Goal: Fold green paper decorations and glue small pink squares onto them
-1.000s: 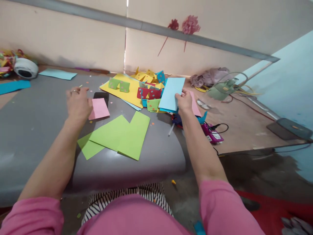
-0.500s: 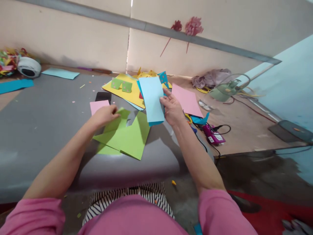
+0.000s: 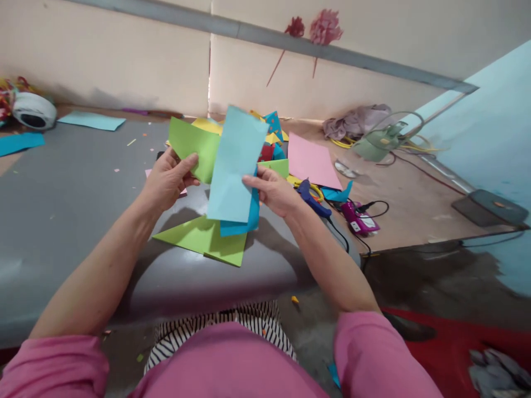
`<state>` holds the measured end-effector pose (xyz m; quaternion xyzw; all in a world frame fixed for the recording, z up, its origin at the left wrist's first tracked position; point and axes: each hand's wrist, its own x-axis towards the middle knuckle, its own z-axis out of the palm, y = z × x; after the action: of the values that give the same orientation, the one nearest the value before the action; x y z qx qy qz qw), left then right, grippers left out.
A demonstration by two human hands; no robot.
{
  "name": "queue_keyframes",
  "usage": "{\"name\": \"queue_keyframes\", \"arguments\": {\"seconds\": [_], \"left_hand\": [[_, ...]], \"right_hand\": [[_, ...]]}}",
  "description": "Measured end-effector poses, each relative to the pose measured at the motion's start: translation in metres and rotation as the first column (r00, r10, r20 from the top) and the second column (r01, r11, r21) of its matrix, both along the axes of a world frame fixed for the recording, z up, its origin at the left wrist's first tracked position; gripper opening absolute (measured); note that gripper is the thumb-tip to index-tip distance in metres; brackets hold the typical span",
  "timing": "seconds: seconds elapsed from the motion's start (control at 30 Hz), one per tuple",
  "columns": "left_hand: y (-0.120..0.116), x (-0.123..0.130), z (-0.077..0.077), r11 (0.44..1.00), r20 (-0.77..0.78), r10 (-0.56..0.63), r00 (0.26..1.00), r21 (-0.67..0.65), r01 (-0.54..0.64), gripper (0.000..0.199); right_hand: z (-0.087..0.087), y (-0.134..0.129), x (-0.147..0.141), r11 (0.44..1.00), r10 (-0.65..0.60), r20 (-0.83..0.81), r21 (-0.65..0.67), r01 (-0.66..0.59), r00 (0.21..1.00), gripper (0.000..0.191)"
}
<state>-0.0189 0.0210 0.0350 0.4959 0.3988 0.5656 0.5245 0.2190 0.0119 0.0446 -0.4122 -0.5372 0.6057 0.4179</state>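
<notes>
My left hand [image 3: 172, 176] pinches a piece of green paper [image 3: 194, 145] between thumb and fingers, raised above the table. In my right hand [image 3: 271, 188] is a light blue sheet of paper [image 3: 237, 163], with a darker blue sheet [image 3: 239, 228] behind it. The light blue sheet overlaps the right edge of the green piece. Below them, larger green paper [image 3: 201, 237] lies on the grey table [image 3: 83, 204]. Behind the held sheets, yellow paper [image 3: 207, 126] and small folded pieces are partly hidden.
To the right lie pink paper [image 3: 313, 160], a blue glue gun [image 3: 313, 199] with its cord, and a purple power strip [image 3: 359, 217]. A white roll-shaped object [image 3: 35, 110] stands at the far left. Paper flowers [image 3: 326, 27] hang on the wall rail.
My left hand has lifted a green piece off the table and brought it beside the blue sheets. My right hand has shifted slightly left, tilting the blue sheets.
</notes>
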Motion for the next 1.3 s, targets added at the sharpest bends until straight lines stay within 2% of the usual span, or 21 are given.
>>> {"name": "queue_keyframes", "arguments": {"seconds": [0.1, 0.17, 0.27, 0.33, 0.37, 0.4, 0.47, 0.5, 0.53, 0.57, 0.63, 0.67, 0.73, 0.9, 0.93, 1.0, 1.03, 1.1, 1.2, 1.23, 1.3], "left_hand": [[-0.005, 0.002, 0.002, 0.992, 0.04, -0.07, 0.997, -0.102, 0.074, 0.033], [-0.007, 0.009, 0.002, 0.977, 0.047, -0.128, 0.991, -0.166, 0.134, 0.032], [-0.007, 0.03, 0.001, 0.951, -0.051, -0.223, 0.974, -0.232, 0.205, 0.027], [-0.004, 0.047, 0.001, 0.938, -0.155, -0.28, 0.947, -0.254, 0.236, 0.026], [-0.002, 0.054, 0.0, 0.932, -0.184, -0.302, 0.935, -0.264, 0.249, 0.03], [-0.001, 0.06, -0.001, 0.929, -0.217, -0.313, 0.925, -0.272, 0.25, 0.038], [-0.003, 0.065, -0.003, 0.947, -0.413, -0.296, 0.861, -0.245, 0.208, 0.055], [-0.007, 0.064, -0.005, 0.961, -0.577, -0.273, 0.769, -0.201, 0.19, 0.061], [-0.014, 0.061, -0.007, 0.972, -0.753, -0.229, 0.616, -0.143, 0.186, 0.064], [-0.024, 0.057, -0.01, 0.971, -0.891, -0.175, 0.418, -0.086, 0.223, 0.062], [-0.049, 0.047, -0.016, 0.949, -0.988, -0.126, 0.093, -0.093, 0.3, 0.064], [-0.064, 0.042, -0.019, 0.946, -0.996, -0.094, -0.005, -0.091, 0.312, 0.066], [-0.092, 0.032, -0.026, 0.945, -0.995, -0.023, -0.095, -0.052, 0.322, 0.067], [-0.134, 0.011, -0.041, 0.971, -0.978, 0.144, -0.154, 0.11, 0.214, 0.071], [-0.137, 0.008, -0.045, 0.96, -0.974, 0.174, -0.142, 0.135, 0.247, 0.07], [-0.141, 0.004, -0.051, 0.929, -0.974, 0.199, -0.109, 0.152, 0.336, 0.067], [-0.142, 0.003, -0.054, 0.917, -0.976, 0.197, -0.096, 0.148, 0.371, 0.068], [-0.143, 0.002, -0.059, 0.913, -0.978, 0.187, -0.098, 0.136, 0.386, 0.072], [-0.143, 0.005, -0.062, 0.931, -0.973, 0.188, -0.132, 0.134, 0.34, 0.079], [-0.142, 0.006, -0.062, 0.935, -0.972, 0.186, -0.142, 0.131, 0.33, 0.078], [-0.141, 0.009, -0.06, 0.94, -0.97, 0.185, -0.159, 0.127, 0.316, 0.076]], "right_hand": [[0.002, 0.01, 0.043, 0.96, -0.219, 0.173, 0.216, 0.18, 0.96, 0.039], [0.002, 0.017, 0.072, 0.9, -0.401, 0.429, 0.35, 0.26, 0.809, 0.038], [0.001, 0.015, 0.096, 0.823, -0.551, 0.521, 0.467, 0.322, 0.652, 0.053], [0.001, 0.001, 0.093, 0.724, -0.662, 0.533, 0.637, 0.264, 0.528, 0.058], [0.0, -0.009, 0.086, 0.664, -0.708, 0.535, 0.727, 0.176, 0.461, 0.055], [-0.001, -0.022, 0.078, 0.643, -0.704, 0.551, 0.763, 0.072, 0.449, 0.049], [-0.005, -0.048, 0.059, 0.695, -0.537, 0.652, 0.701, -0.158, 0.535, 0.036], [-0.008, -0.06, 0.051, 0.721, -0.411, 0.735, 0.624, -0.3, 0.54, 0.032], [-0.012, -0.071, 0.044, 0.732, -0.333, 0.794, 0.557, -0.391, 0.508, 0.03], [-0.017, -0.08, 0.039, 0.737, -0.274, 0.837, 0.5, -0.456, 0.474, 0.028], [-0.028, -0.092, 0.033, 0.735, -0.199, 0.879, 0.427, -0.528, 0.434, 0.029], [-0.034, -0.096, 0.03, 0.724, -0.167, 0.884, 0.411, -0.554, 0.437, 0.03], [-0.044, -0.102, 0.026, 0.687, -0.107, 0.876, 0.407, -0.602, 0.47, 0.032], [-0.053, -0.108, 0.013, 0.584, -0.016, 0.858, 0.424, -0.692, 0.513, 0.039], [-0.051, -0.108, 0.014, 0.591, -0.039, 0.856, 0.436, -0.679, 0.516, 0.039], [-0.045, -0.106, 0.022, 0.657, -0.176, 0.849, 0.478, -0.583, 0.498, 0.036], [-0.042, -0.104, 0.03, 0.698, -0.282, 0.846, 0.504, -0.509, 0.453, 0.034], [-0.035, -0.099, 0.049, 0.752, -0.481, 0.836, 0.548, -0.366, 0.262, 0.031], [-0.03, -0.091, 0.078, 0.788, -0.583, 0.81, 0.546, -0.286, -0.059, 0.043], [-0.031, -0.089, 0.084, 0.795, -0.579, 0.808, 0.529, -0.298, -0.111, 0.047], [-0.033, -0.084, 0.09, 0.798, -0.562, 0.815, 0.487, -0.355, -0.144, 0.052]]}}
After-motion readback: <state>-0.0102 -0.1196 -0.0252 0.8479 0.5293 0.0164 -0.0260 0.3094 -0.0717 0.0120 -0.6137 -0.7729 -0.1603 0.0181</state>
